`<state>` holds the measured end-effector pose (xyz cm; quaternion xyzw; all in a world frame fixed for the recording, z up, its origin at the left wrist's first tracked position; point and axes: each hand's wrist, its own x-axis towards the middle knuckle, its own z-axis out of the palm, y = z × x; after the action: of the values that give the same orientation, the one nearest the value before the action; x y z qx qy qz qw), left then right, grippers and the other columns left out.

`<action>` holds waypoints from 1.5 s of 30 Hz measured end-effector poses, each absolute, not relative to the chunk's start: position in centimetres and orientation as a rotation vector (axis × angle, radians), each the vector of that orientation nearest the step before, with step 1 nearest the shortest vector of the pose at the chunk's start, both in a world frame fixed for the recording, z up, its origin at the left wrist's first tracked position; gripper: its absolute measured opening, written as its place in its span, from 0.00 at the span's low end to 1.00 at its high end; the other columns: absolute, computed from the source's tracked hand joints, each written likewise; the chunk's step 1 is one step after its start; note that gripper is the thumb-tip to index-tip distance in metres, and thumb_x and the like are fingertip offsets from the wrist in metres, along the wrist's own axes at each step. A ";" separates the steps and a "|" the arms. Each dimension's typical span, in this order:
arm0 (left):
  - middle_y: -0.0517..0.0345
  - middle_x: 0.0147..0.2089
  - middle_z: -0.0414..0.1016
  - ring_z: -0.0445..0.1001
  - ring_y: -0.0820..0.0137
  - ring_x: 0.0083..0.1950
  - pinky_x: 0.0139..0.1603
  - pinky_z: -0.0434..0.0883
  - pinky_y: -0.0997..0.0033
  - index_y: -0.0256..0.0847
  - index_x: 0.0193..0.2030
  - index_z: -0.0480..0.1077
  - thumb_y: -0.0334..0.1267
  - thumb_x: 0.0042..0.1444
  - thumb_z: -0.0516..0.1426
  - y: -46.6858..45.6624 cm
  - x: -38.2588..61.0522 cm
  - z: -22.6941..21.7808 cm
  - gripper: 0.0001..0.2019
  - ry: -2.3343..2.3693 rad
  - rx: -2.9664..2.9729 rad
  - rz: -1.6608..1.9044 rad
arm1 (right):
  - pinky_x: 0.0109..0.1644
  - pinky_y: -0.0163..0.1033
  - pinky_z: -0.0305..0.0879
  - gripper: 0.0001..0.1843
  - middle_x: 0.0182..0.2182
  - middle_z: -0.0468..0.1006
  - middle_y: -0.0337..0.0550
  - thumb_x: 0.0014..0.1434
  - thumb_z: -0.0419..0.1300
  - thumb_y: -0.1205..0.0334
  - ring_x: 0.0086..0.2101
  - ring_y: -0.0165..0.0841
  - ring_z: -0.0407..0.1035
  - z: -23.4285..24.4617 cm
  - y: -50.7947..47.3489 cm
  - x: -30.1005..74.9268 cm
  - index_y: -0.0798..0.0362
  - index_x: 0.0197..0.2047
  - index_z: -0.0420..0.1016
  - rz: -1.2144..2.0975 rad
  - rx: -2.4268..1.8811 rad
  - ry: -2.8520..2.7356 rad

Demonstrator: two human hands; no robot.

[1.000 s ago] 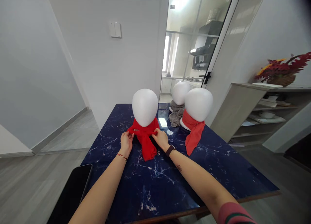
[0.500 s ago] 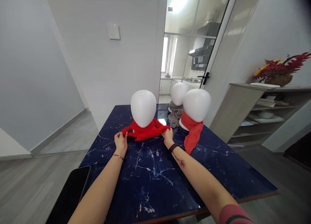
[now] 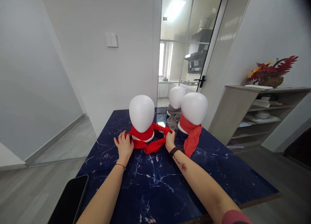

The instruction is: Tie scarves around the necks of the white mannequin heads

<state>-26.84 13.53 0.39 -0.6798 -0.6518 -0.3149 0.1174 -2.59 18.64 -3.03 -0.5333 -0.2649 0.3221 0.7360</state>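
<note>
A smooth white mannequin head stands upright on the table, with a bright red scarf around its neck. Both ends of the scarf come forward, and one stretch lies across the front of the white base. Over the scarf's left part, my left hand rests with its fingers spread, touching the cloth. On the other side, my right hand grips a bunched part of the scarf between thumb and fingers. Some of the cloth under my left palm is hidden.
Right of my hands stands a second white head with a coral-red scarf. Behind it is a third head with a grey scarf. A black phone lies at the left edge of the dark blue marbled table.
My left hand has gone from pinching the scarf to lying spread on it. The scarf's front has dropped lower, baring the base. My right hand still holds its side. The view has tilted slightly up.
</note>
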 end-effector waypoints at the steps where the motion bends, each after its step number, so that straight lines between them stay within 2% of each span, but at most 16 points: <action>1: 0.43 0.63 0.59 0.53 0.52 0.65 0.63 0.45 0.35 0.38 0.45 0.71 0.32 0.54 0.51 13.5 -27.0 0.3 0.13 -1.941 -1.952 -0.851 | 0.22 0.33 0.60 0.20 0.25 0.72 0.36 0.51 0.49 0.62 0.20 0.30 0.65 -3.0 18.7 -2.1 0.53 0.49 0.58 0.664 -1.219 -0.546; 5: 0.41 0.60 0.63 0.56 0.51 0.63 0.61 0.47 0.32 0.38 0.43 0.74 0.29 0.54 0.49 13.7 -27.8 -0.4 0.15 -2.107 -1.800 -0.742 | 0.39 0.40 0.67 0.21 0.38 0.75 0.50 0.56 0.43 0.63 0.36 0.36 0.71 -2.1 18.3 -0.2 0.54 0.53 0.58 0.517 -1.370 -0.479; 9: 0.38 0.60 0.63 0.58 0.50 0.62 0.60 0.50 0.33 0.33 0.50 0.70 0.28 0.56 0.46 14.0 -28.1 -0.3 0.19 -2.129 -1.678 -0.855 | 0.59 0.46 0.57 0.22 0.53 0.67 0.56 0.57 0.49 0.57 0.55 0.40 0.61 -0.9 17.3 -0.7 0.56 0.53 0.62 0.377 -1.386 -0.654; 11: 0.38 0.60 0.63 0.60 0.52 0.61 0.60 0.56 0.42 0.32 0.53 0.68 0.30 0.58 0.45 14.1 -27.9 0.1 0.19 -2.065 -1.718 -1.008 | 0.62 0.46 0.51 0.23 0.57 0.63 0.56 0.57 0.51 0.56 0.59 0.40 0.55 -0.6 16.7 -1.7 0.57 0.54 0.62 0.249 -1.363 -0.914; 13: 0.40 0.57 0.65 0.64 0.58 0.59 0.59 0.62 0.55 0.33 0.54 0.66 0.32 0.59 0.44 14.1 -27.4 0.4 0.19 -1.964 -1.924 -1.132 | 0.63 0.46 0.51 0.23 0.58 0.61 0.56 0.58 0.50 0.56 0.60 0.39 0.54 -0.7 16.3 -2.9 0.57 0.55 0.63 0.136 -1.324 -1.242; 15: 0.43 0.53 0.69 0.68 0.61 0.55 0.56 0.65 0.61 0.34 0.54 0.65 0.34 0.60 0.44 14.0 -26.7 0.3 0.18 -1.896 -2.145 -1.162 | 0.63 0.45 0.52 0.23 0.58 0.62 0.54 0.59 0.49 0.59 0.59 0.37 0.55 -1.1 16.0 -4.0 0.57 0.57 0.62 0.104 -1.303 -1.505; 17: 0.42 0.52 0.71 0.69 0.59 0.54 0.58 0.63 0.56 0.33 0.54 0.64 0.39 0.59 0.48 13.9 -26.0 -0.2 0.19 -1.923 -2.225 -1.103 | 0.61 0.45 0.55 0.25 0.57 0.64 0.53 0.59 0.50 0.61 0.57 0.37 0.58 -1.6 15.8 -4.7 0.57 0.59 0.61 0.113 -1.351 -1.698; 20: 0.36 0.57 0.68 0.64 0.52 0.60 0.64 0.52 0.47 0.28 0.58 0.60 0.48 0.55 0.53 13.8 -25.3 -1.1 0.29 -1.988 -2.241 -0.920 | 0.57 0.48 0.57 0.28 0.57 0.66 0.53 0.58 0.52 0.59 0.55 0.42 0.60 -2.1 15.5 -5.2 0.57 0.61 0.59 0.106 -1.501 -1.906; 22: 0.33 0.61 0.64 0.59 0.51 0.64 0.66 0.46 0.46 0.25 0.61 0.57 0.52 0.54 0.53 13.8 -25.2 -1.5 0.35 -2.010 -2.267 -0.801 | 0.57 0.51 0.55 0.33 0.59 0.64 0.54 0.57 0.55 0.54 0.55 0.45 0.59 -2.1 15.3 -5.3 0.56 0.63 0.56 0.092 -1.573 -1.988; 25: 0.33 0.63 0.61 0.56 0.52 0.66 0.67 0.43 0.46 0.25 0.63 0.54 0.53 0.54 0.53 14.0 -25.5 -1.6 0.37 -2.017 -2.307 -0.740 | 0.58 0.52 0.52 0.41 0.63 0.57 0.54 0.54 0.58 0.48 0.58 0.48 0.56 -1.8 15.1 -5.3 0.57 0.66 0.51 0.113 -1.614 -2.047; 29: 0.36 0.63 0.62 0.58 0.55 0.65 0.67 0.42 0.44 0.29 0.64 0.54 0.49 0.55 0.52 14.0 -25.6 -1.0 0.34 -2.029 -2.349 -0.808 | 0.57 0.52 0.53 0.44 0.61 0.61 0.54 0.52 0.59 0.43 0.57 0.48 0.59 -1.4 15.1 -5.3 0.56 0.65 0.52 0.155 -1.583 -2.068; 32: 0.39 0.60 0.67 0.63 0.56 0.62 0.67 0.40 0.43 0.32 0.61 0.58 0.48 0.55 0.53 13.6 -25.5 -0.4 0.31 -2.044 -2.339 -0.884 | 0.55 0.50 0.55 0.42 0.59 0.65 0.54 0.52 0.60 0.43 0.55 0.46 0.61 -1.2 14.9 -5.3 0.54 0.64 0.55 0.146 -1.552 -2.008; 36: 0.39 0.58 0.69 0.67 0.56 0.59 0.67 0.38 0.43 0.33 0.61 0.58 0.48 0.54 0.54 12.2 -25.3 0.5 0.31 -2.056 -2.312 -0.904 | 0.54 0.49 0.58 0.39 0.55 0.70 0.53 0.50 0.63 0.44 0.53 0.45 0.65 -1.0 14.1 -5.2 0.52 0.61 0.60 0.181 -1.510 -1.905; 40: 0.43 0.54 0.73 0.70 0.57 0.56 0.66 0.40 0.45 0.35 0.59 0.60 0.47 0.53 0.55 10.3 -25.3 0.7 0.28 -2.009 -2.327 -0.907 | 0.54 0.48 0.61 0.38 0.52 0.73 0.51 0.47 0.65 0.46 0.50 0.44 0.68 -1.1 12.7 -4.7 0.52 0.59 0.64 0.230 -1.406 -1.843; 43: 0.49 0.47 0.77 0.72 0.59 0.51 0.66 0.44 0.47 0.37 0.52 0.65 0.44 0.54 0.56 9.2 -25.1 0.6 0.21 -1.986 -2.346 -0.842 | 0.54 0.50 0.61 0.38 0.52 0.72 0.51 0.46 0.67 0.49 0.51 0.44 0.67 -1.4 11.8 -4.2 0.52 0.58 0.64 0.248 -1.372 -1.833; 45: 0.49 0.45 0.77 0.72 0.59 0.50 0.64 0.51 0.51 0.37 0.48 0.68 0.40 0.54 0.55 8.9 -25.1 0.5 0.16 -1.997 -2.320 -0.767 | 0.54 0.50 0.61 0.39 0.52 0.72 0.51 0.45 0.68 0.49 0.51 0.44 0.66 -1.6 11.5 -4.0 0.52 0.58 0.63 0.242 -1.384 -1.836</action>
<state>-25.07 8.88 0.47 -0.7352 -0.6328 -0.2431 -0.0069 -4.01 11.50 -1.57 -0.5479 -0.7267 0.0958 0.4030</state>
